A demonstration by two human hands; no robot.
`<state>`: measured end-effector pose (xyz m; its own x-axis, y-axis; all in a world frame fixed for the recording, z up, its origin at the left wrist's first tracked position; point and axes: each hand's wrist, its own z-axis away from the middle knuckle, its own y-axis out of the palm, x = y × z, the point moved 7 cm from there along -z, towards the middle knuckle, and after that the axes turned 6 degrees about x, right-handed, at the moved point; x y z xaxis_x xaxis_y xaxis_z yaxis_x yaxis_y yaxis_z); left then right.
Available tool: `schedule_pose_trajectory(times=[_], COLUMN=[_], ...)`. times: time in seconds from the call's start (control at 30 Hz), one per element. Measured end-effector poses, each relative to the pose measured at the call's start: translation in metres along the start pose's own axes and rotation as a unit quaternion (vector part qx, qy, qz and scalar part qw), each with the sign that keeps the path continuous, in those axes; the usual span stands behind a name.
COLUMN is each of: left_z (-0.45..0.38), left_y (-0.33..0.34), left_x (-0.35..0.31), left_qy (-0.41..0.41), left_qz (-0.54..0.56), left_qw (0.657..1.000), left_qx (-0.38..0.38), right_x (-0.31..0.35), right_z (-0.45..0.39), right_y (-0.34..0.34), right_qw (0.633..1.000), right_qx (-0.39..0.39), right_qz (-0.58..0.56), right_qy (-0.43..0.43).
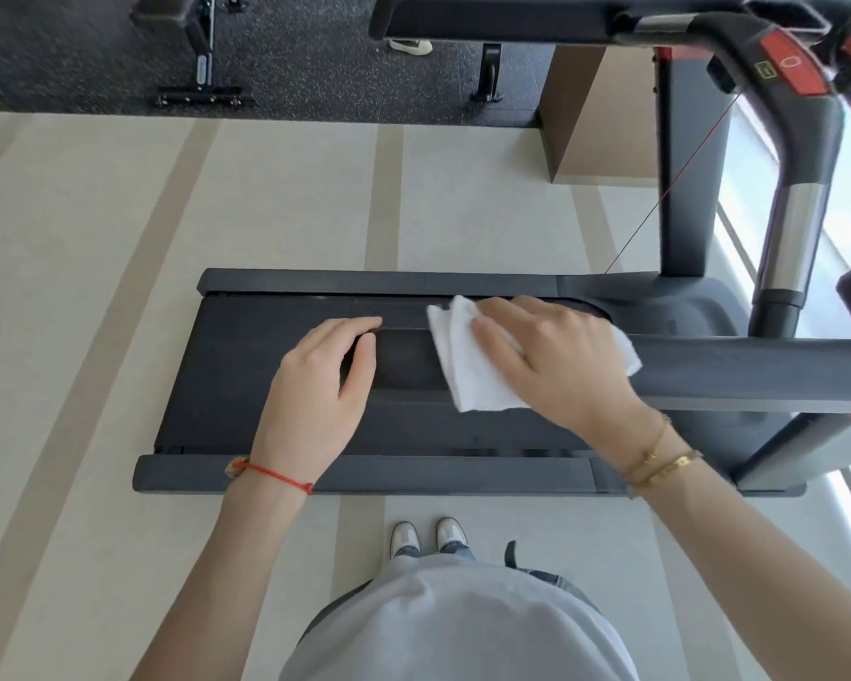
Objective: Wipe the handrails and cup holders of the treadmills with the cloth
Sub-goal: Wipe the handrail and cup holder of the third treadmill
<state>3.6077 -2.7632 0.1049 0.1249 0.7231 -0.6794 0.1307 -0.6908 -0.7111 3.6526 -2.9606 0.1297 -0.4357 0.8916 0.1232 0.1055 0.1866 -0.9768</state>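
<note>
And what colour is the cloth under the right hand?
White; the cloth shows clearly in the head view.

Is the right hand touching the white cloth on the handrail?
Touching. The head view shows the right hand lying flat on the white cloth, pressing it onto the dark handrail, with no gap visible.
</note>
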Motion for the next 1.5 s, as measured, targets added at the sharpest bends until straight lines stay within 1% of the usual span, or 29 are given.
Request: schedule_pose_trajectory(times=[0.07,0.1,0.23,0.33,0.4,0.5,0.53,0.63,0.7,0.77,0.83,0.93,0.97,1.03,1.1,1.17,1.27,1.37,1.43,1.5], left_z=[0.001,0.001,0.001,0.001,0.001,0.002,0.002,0.002,0.002,0.002,0.002,0.002,0.002,0.002,0.003,0.003,0.003,0.003,0.003,0.003], left_y=[0.000,0.001,0.002,0.002,0.001,0.001,0.001,0.001,0.002,0.002,0.002,0.002,0.002,0.003,0.003,0.003,0.002,0.002,0.003,0.003], left_x=[0.000,0.000,-0.002,-0.001,-0.001,-0.001,-0.001,-0.001,-0.002,-0.001,0.000,0.001,0.001,0.001,0.000,0.000,0.000,0.000,0.000,0.000], left_qy=[-0.001,-0.002,0.001,0.000,0.000,-0.003,-0.003,0.000,0.006,0.007,0.002,-0.004,-0.006,-0.006,-0.004,-0.004,-0.007,-0.010,-0.010,-0.007], left_qz=[-0.002,-0.002,0.004,0.005,0.004,0.005,0.004,0.009,0.010,0.011,0.013,0.012,0.012,0.014,0.019,0.021,0.017,0.016,0.018,0.023], left_qw=[1.000,1.000,1.000,1.000,1.000,1.000,1.000,1.000,1.000,1.000,1.000,1.000,1.000,1.000,1.000,0.999,0.999,0.999,0.999,0.999], left_qx=[0.001,0.000,-0.001,-0.002,-0.005,-0.007,-0.007,-0.013,-0.017,-0.021,-0.023,-0.024,-0.023,-0.021,-0.024,-0.027,-0.026,-0.028,-0.028,-0.032], right_x=[-0.008,-0.004,0.041,0.036,0.016,-0.013,-0.013,0.016,0.033,0.033,0.021,-0.002,-0.001,0.017,0.038,0.041,0.019,-0.003,0.005,0.028], right_z=[-0.002,-0.006,-0.014,-0.008,0.000,-0.002,-0.008,-0.025,-0.027,-0.022,-0.013,-0.013,-0.018,-0.028,-0.031,-0.027,-0.013,-0.013,-0.023,-0.033], right_y=[0.002,0.004,0.012,0.010,0.004,0.002,0.005,0.015,0.017,0.015,0.009,0.007,0.010,0.017,0.020,0.017,0.010,0.009,0.014,0.020], right_qw=[0.999,0.998,1.000,0.999,1.000,0.998,0.997,0.997,0.997,0.997,0.996,0.996,0.995,0.994,0.994,0.995,0.996,0.996,0.995,0.994], right_qx=[0.008,0.006,0.013,0.014,0.016,0.038,0.048,0.076,0.071,0.067,0.068,0.076,0.085,0.103,0.095,0.084,0.077,0.082,0.091,0.103], right_qz=[-0.009,-0.004,-0.011,-0.017,-0.013,-0.017,-0.017,-0.024,-0.020,-0.026,-0.041,-0.048,-0.045,-0.042,-0.034,-0.031,-0.029,-0.024,-0.026,-0.026], right_qy=[0.051,0.055,-0.009,-0.036,-0.023,0.045,0.050,0.009,-0.020,-0.034,-0.030,0.019,0.022,-0.002,-0.040,-0.054,-0.042,0.015,0.022,-0.004])
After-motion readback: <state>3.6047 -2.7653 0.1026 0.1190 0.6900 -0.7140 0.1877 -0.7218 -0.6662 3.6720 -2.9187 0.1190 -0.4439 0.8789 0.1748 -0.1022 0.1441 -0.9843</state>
